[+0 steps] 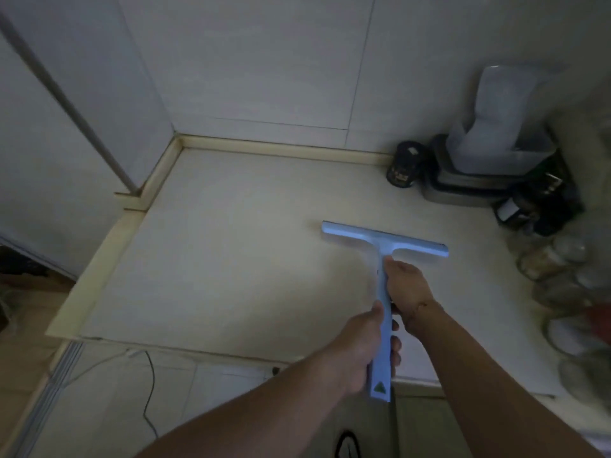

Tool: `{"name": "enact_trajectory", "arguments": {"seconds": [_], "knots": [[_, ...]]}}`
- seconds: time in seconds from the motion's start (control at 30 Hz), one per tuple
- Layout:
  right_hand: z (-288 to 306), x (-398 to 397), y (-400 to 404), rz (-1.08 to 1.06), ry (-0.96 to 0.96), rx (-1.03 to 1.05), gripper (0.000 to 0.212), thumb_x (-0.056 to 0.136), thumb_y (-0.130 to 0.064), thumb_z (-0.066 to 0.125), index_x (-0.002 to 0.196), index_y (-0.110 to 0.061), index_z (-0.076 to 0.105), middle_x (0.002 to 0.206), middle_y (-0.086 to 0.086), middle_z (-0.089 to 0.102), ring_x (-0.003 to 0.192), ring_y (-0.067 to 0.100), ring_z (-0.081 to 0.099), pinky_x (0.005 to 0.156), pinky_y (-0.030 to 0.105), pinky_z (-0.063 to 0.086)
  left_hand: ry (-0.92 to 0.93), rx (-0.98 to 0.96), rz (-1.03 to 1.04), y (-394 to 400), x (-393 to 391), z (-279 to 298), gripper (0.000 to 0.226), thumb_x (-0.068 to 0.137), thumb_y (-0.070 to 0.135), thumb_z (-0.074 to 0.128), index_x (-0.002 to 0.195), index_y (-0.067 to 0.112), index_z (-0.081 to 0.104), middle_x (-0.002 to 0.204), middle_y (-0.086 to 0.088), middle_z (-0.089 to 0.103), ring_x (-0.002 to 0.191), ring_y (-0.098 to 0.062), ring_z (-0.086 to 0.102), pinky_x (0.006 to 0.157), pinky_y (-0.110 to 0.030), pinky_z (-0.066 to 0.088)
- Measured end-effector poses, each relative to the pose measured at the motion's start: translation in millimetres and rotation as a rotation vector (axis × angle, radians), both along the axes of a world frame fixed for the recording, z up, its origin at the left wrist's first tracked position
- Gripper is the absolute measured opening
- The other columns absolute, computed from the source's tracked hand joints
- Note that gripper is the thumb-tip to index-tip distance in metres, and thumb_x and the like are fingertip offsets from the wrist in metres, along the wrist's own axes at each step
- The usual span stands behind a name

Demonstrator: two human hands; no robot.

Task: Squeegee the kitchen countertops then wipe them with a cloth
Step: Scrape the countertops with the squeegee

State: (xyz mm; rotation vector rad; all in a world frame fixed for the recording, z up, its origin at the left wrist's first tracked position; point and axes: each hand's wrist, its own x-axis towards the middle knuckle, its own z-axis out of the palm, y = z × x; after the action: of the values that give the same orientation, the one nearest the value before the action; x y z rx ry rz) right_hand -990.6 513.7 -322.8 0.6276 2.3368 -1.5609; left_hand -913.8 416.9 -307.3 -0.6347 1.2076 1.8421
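Countertop point(231, 259): pale, broad, bordered by a cream raised edge along the back and left; white tiled wall point(258, 61) behind.

Stacked containers point(489, 150): translucent plastic tubs and lidded boxes, back right corner, with a dark jar point(405, 168) just beside them on the left.

Glass jars point(558, 269): a cluster along the right edge, blurred; contents cannot be told.

Squeegee point(383, 246): light blue, T-shaped, blade lying on the countertop right of centre, handle running back toward the person, green triangle mark near its end.

Left hand point(360, 352): fingers wrapped round the lower end of the handle.

Right hand point(405, 289): gripping the handle higher up, just behind the blade.

Cable point(150, 391): thin, dark, hanging below the counter's front edge.
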Motion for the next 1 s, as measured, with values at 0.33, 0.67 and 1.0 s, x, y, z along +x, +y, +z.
{"name": "enact_trajectory", "arguments": {"seconds": [0.33, 0.67, 1.0], "knots": [[-14.0, -137.1, 40.8, 0.113, -0.068, 0.062, 0.048, 0.103, -0.031, 0.033, 0.125, 0.006, 0.054, 0.124, 0.026, 0.059, 0.112, 0.04, 0.058, 0.085, 0.037, 0.049, 0.032, -0.035, 0.175, 61.6, -114.7, -9.9, 0.042, 0.098, 0.052, 0.038, 0.085, 0.014, 0.052, 0.063, -0.004, 0.051, 0.046, -0.015, 0.046, 0.043, -0.017, 0.04], [-33.1, -136.1, 31.8, 0.13, -0.054, 0.163, 0.039, 0.102, -0.012, 0.027, 0.127, 0.009, 0.048, 0.129, 0.029, 0.053, 0.121, 0.04, 0.05, 0.098, 0.039, 0.04, -0.126, -0.183, 0.217, 80.5, -117.9, -29.3, 0.06, 0.091, 0.07, 0.031, 0.062, 0.017, 0.035, 0.046, 0.002, 0.031, 0.033, -0.01, 0.026, 0.038, -0.008, 0.022], [-48.0, -20.1, 26.4, 0.142, 0.001, 0.285, 0.04, 0.099, -0.028, 0.037, 0.069, -0.007, 0.052, 0.083, 0.018, 0.055, 0.082, 0.028, 0.054, 0.077, 0.034, 0.043, -0.142, -0.127, 0.24, 81.0, 8.6, -42.5, 0.055, 0.09, 0.067, 0.036, 0.075, 0.015, 0.045, 0.046, 0.0, 0.042, 0.035, -0.014, 0.036, 0.04, -0.02, 0.03]]}}
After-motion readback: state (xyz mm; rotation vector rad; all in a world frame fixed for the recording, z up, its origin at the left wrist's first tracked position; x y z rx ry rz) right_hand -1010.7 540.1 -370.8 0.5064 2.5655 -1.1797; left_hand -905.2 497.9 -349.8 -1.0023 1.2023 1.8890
